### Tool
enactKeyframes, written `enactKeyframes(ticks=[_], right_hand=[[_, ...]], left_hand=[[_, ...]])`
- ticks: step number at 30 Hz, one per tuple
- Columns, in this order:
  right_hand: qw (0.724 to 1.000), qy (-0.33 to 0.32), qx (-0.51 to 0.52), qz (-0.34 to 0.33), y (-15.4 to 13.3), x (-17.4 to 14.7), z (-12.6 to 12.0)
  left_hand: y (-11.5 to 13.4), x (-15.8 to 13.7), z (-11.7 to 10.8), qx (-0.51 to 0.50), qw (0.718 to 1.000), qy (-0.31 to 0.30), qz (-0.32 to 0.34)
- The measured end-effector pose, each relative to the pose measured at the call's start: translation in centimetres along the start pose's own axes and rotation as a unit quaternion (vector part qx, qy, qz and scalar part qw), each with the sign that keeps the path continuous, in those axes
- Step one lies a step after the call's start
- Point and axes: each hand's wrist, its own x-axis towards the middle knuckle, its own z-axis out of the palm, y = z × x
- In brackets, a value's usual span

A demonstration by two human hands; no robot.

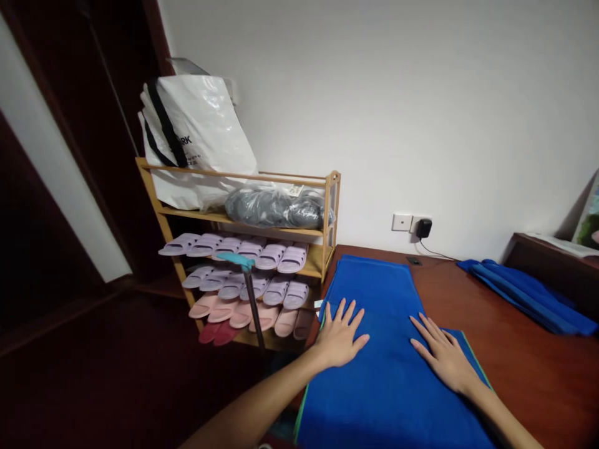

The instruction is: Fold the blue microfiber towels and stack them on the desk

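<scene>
A blue towel with green edging lies spread on the brown tabletop, its near end running out of the bottom of the view. Its far part is narrower and looks like a folded layer. My left hand rests flat on the left side of the cloth, fingers spread. On the right side, near the cloth's edge, my right hand lies flat with its fingers apart. Neither hand grips anything. A small white tag sticks out at the left edge, beside my left hand.
More folded blue cloths lie at the table's right. A wooden rack on the left holds slippers, a white bag and plastic-wrapped grey items. A blue-topped pole stands before it. A black plug sits in the wall socket.
</scene>
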Motion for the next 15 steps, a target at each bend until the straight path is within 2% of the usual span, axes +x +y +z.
enactKeyframes(ticks=[6,9,12,15], right_hand=[[1.000,0.004,-0.003,-0.007,-1.2,-6.8,-0.6],[1.000,0.000,-0.002,-0.010,-1.1,-9.4,-0.4],[0.999,-0.006,0.041,-0.020,0.6,-10.7,-0.7],[0.995,0.025,0.096,0.004,4.0,-10.8,-1.8]], left_hand=[[3.9,-5.4,-1.3,-0.004,1.000,-0.022,0.003],[4.9,-7.8,-2.0,-0.014,0.999,-0.027,0.023],[4.2,-8.7,-2.7,-0.040,0.998,-0.012,0.055],[1.8,-7.9,-3.4,-0.059,0.997,0.029,0.037]])
